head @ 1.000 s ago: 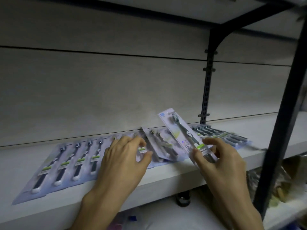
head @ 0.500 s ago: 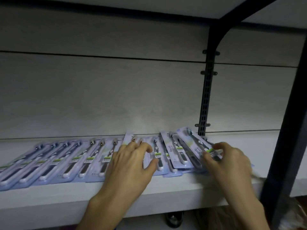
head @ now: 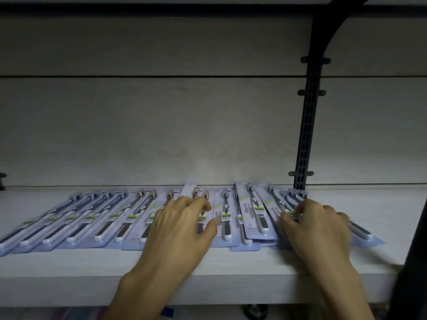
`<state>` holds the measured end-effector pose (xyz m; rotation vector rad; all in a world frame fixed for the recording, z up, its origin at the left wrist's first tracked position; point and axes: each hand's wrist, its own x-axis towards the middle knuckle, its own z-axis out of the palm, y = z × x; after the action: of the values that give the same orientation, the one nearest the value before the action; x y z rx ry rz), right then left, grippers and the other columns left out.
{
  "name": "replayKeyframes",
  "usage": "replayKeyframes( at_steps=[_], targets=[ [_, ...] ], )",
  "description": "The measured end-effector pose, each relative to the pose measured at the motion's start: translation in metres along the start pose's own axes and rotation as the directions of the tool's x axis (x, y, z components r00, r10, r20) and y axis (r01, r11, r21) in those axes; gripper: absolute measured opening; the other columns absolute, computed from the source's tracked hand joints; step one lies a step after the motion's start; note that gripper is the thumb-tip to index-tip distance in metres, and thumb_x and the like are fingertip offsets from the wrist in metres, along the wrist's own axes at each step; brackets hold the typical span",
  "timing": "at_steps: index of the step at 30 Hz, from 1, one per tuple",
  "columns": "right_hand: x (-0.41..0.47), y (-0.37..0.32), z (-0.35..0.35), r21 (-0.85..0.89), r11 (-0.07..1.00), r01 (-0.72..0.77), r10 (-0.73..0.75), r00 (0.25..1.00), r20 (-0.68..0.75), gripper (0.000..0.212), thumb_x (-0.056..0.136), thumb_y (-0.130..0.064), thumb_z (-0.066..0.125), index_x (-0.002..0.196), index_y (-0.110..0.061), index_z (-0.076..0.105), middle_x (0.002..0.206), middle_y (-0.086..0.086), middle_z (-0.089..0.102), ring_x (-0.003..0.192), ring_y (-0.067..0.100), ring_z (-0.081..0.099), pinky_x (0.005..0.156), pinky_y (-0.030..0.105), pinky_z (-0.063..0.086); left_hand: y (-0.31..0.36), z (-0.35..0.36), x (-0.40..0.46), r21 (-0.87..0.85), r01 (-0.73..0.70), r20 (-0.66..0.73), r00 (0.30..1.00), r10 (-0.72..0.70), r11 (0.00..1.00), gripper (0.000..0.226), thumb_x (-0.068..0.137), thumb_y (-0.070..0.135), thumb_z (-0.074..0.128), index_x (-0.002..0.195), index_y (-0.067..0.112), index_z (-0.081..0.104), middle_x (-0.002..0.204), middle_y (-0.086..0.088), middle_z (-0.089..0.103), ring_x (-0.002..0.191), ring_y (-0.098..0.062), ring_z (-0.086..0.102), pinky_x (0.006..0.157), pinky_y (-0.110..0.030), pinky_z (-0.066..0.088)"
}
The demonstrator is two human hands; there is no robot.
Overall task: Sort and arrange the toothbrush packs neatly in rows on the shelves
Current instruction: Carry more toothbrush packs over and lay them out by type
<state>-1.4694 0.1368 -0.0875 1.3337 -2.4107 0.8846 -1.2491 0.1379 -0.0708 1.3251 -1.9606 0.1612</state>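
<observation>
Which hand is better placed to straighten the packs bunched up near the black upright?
The right hand. Its fingers already grip the overlapping toothbrush packs beside the black upright. The left hand rests farther left, on the flat row.

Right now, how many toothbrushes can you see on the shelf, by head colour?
Dark-headed toothbrushes: at least 9 (4 at the left; 5 or more at the right, overlapping)
Copper-headed toothbrushes: 5
Total: at least 14
</observation>
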Motion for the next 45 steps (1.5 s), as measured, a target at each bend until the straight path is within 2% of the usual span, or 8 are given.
replayKeyframes(
  at_steps=[5, 9, 14, 20, 27, 32, 36, 45],
  targets=[
    [0.001, -0.002, 0.000, -0.019, 0.999, 0.041, -0.041, 0.999, 0.005, 0.041, 0.080, -0.047, 0.055, 0.101, -0.014, 0.067, 0.101, 0.021, 0.062, 0.098, 0.040, 0.052, 0.081, 0.041, 0.040, -0.013, -0.011, -0.014, -0.004, 0.043, -0.033, 0.999, -0.043, 0.999, 0.024, 0.089, 0.044, 0.053, 0.110, 0.034, 0.058, 0.110, 0.017, 0.057, 0.103, -0.005, 0.048, 0.079, -0.020, 0.032],
    [-0.011, -0.019, -0.013, 0.146, 0.978, 0.146, -0.129, 0.985, -0.116, 0.042, 0.083, -0.040, 0.062, 0.114, -0.012, 0.064, 0.108, 0.026, 0.060, 0.101, 0.043, 0.048, 0.083, 0.043, 0.038, -0.023, -0.020, -0.023, -0.002, 0.064, -0.068, 0.996, -0.064, 0.998, 0.023, 0.088, 0.042, 0.054, 0.106, 0.031, 0.061, 0.108, 0.014, 0.061, 0.100, -0.005, 0.052, 0.078, -0.021, 0.036],
    [-0.038, -0.058, -0.019, 0.265, 0.868, 0.421, -0.353, 0.897, -0.267, 0.032, 0.082, -0.030, 0.067, 0.107, -0.009, 0.067, 0.099, 0.021, 0.061, 0.096, 0.041, 0.050, 0.075, 0.042, 0.041, -0.040, -0.038, -0.042, 0.031, 0.088, -0.078, 0.993, -0.086, 0.996, 0.023, 0.088, 0.042, 0.055, 0.108, 0.032, 0.059, 0.110, 0.015, 0.061, 0.102, -0.007, 0.053, 0.084, -0.025, 0.040],
    [-0.076, -0.120, -0.022, 0.288, 0.758, 0.585, -0.511, 0.808, -0.295, 0.027, 0.077, -0.025, 0.070, 0.100, -0.011, 0.068, 0.091, 0.016, 0.064, 0.083, 0.039, 0.056, 0.067, 0.037, 0.043, -0.082, -0.084, -0.064, 0.092, 0.160, -0.143, 0.979, -0.146, 0.983, 0.022, 0.087, 0.044, 0.055, 0.106, 0.034, 0.059, 0.109, 0.017, 0.060, 0.104, -0.008, 0.053, 0.083, -0.025, 0.038],
    [-0.153, -0.216, -0.036, 0.341, 0.625, 0.702, -0.635, 0.711, -0.301, 0.025, 0.077, -0.026, 0.071, 0.098, -0.013, 0.068, 0.088, 0.011, 0.063, 0.081, 0.035, 0.058, 0.065, 0.037, 0.047, -0.156, -0.160, -0.105, 0.232, 0.235, -0.168, 0.966, -0.199, 0.944, 0.022, 0.075, 0.039, 0.056, 0.092, 0.027, 0.065, 0.091, 0.010, 0.067, 0.082, -0.018, 0.063, 0.069, -0.029, 0.043],
    [-0.228, -0.291, -0.048, 0.377, 0.537, 0.755, -0.703, 0.647, -0.295, 0.025, 0.076, -0.028, 0.073, 0.096, -0.014, 0.068, 0.086, 0.008, 0.065, 0.079, 0.032, 0.060, 0.063, 0.035, 0.047, -0.215, -0.225, -0.149, 0.257, 0.270, -0.206, 0.954, -0.220, 0.928, 0.024, 0.087, 0.041, 0.058, 0.107, 0.028, 0.062, 0.106, 0.010, 0.063, 0.099, -0.015, 0.057, 0.082, -0.031, 0.042],
    [-0.292, -0.347, -0.055, 0.415, 0.471, 0.778, -0.753, 0.600, -0.270, 0.025, 0.078, -0.031, 0.073, 0.097, -0.015, 0.068, 0.088, 0.007, 0.066, 0.081, 0.031, 0.061, 0.063, 0.035, 0.048, -0.263, -0.279, -0.190, 0.269, 0.317, -0.257, 0.933, -0.250, 0.909, 0.024, 0.086, 0.042, 0.057, 0.102, 0.025, 0.063, 0.101, 0.006, 0.065, 0.094, -0.019, 0.059, 0.080, -0.036, 0.048],
    [-0.403, -0.465, -0.067, 0.505, 0.312, 0.804, -0.829, 0.490, -0.268, 0.031, 0.089, -0.040, 0.057, 0.110, -0.019, 0.062, 0.101, 0.005, 0.062, 0.098, 0.029, 0.055, 0.073, 0.037, 0.047, -0.358, -0.380, -0.253, 0.368, 0.419, -0.315, 0.896, -0.313, 0.830, 0.022, 0.087, 0.042, 0.055, 0.101, 0.027, 0.059, 0.100, 0.006, 0.062, 0.094, -0.017, 0.054, 0.078, -0.034, 0.043]
  ],
)
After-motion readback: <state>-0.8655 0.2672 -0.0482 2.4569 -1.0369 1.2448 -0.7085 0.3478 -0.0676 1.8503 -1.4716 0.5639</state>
